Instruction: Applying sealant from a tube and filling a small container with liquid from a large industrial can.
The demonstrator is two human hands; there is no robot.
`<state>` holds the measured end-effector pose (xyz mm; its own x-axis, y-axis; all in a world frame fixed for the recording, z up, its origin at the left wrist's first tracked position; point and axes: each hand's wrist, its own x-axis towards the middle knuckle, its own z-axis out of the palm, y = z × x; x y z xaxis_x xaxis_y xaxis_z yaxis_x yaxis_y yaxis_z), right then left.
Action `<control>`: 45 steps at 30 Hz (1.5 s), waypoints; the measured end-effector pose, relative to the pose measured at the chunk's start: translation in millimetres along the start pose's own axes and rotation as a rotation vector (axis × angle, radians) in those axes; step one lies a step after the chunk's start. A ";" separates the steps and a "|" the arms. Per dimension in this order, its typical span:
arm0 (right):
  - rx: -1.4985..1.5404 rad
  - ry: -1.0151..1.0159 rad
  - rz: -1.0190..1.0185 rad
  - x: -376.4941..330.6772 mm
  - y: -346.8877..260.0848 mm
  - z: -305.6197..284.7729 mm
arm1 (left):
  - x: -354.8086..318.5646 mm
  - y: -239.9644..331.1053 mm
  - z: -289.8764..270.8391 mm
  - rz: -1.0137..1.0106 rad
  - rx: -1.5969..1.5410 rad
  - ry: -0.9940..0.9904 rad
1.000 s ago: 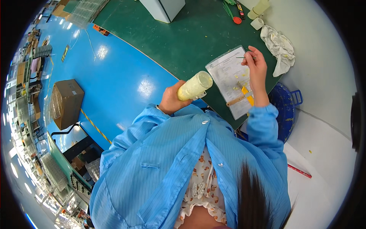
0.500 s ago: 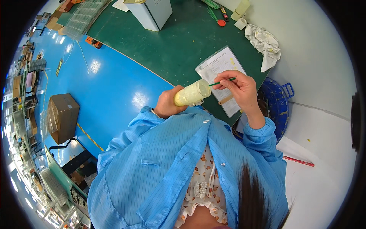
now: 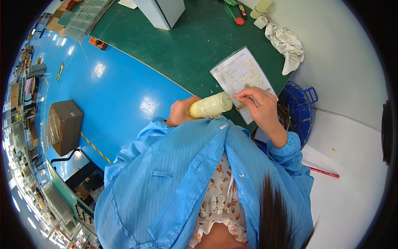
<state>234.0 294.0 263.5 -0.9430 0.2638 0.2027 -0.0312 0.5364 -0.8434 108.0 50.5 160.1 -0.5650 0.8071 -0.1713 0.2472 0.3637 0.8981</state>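
My left hand (image 3: 179, 111) is wrapped round the base of a pale yellow, cloudy cylindrical container (image 3: 210, 105). It lies tilted on its side in front of my chest, its round end toward my right hand. Yellow residue coats its wall. In a fingertip pinch, my right hand (image 3: 264, 111) holds a thin stick (image 3: 233, 98), whose tip reaches the rim of that round end. Whether the tip goes inside is too small to tell. Beneath the right hand lies a printed sheet in a clear sleeve (image 3: 232, 70), spotted with yellow bits.
On the green table (image 3: 182, 54) stand a metal can (image 3: 162, 12), a crumpled white cloth (image 3: 286, 43) and a red round piece (image 3: 239, 21) by green sticks. A blue bin (image 3: 300, 110) is at the right, against the white wall. A cardboard box (image 3: 66, 126) sits on the blue floor.
The container has turned slightly, so its round end faces more to the right. My right hand has shifted down a little, and the stick's angle has changed.
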 end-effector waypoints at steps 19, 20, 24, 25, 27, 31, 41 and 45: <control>0.573 0.260 0.471 0.4 -5.3 30.0 | 8.2 15.5 -11.8 -0.110 0.022 0.006; 0.563 0.245 0.477 1.6 -4.2 30.2 | 8.6 13.9 -12.2 -0.108 -0.017 0.010; 0.584 0.218 0.476 10.2 -3.8 38.9 | 10.4 5.7 -15.0 -0.096 -0.070 0.007; 0.598 0.210 0.472 12.3 -4.4 41.9 | 10.7 3.4 -16.0 -0.092 -0.078 0.004; 0.612 0.207 0.469 14.8 -6.7 45.5 | 11.1 1.0 -19.5 -0.087 -0.084 -0.002; 0.083 0.136 0.266 21.1 -17.4 49.7 | 10.2 0.2 -29.3 -0.076 -0.074 0.004; -0.439 0.112 0.020 20.9 -38.5 76.2 | 1.1 -13.1 -52.2 -0.007 0.092 0.147; 0.072 0.098 0.365 28.8 -59.8 75.6 | -0.8 -23.1 -65.3 -0.003 0.047 0.103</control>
<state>183.7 208.9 282.2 -0.8604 0.5041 -0.0741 0.2746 0.3363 -0.9008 51.4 11.1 165.8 -0.6434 0.7546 -0.1290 0.2806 0.3892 0.8774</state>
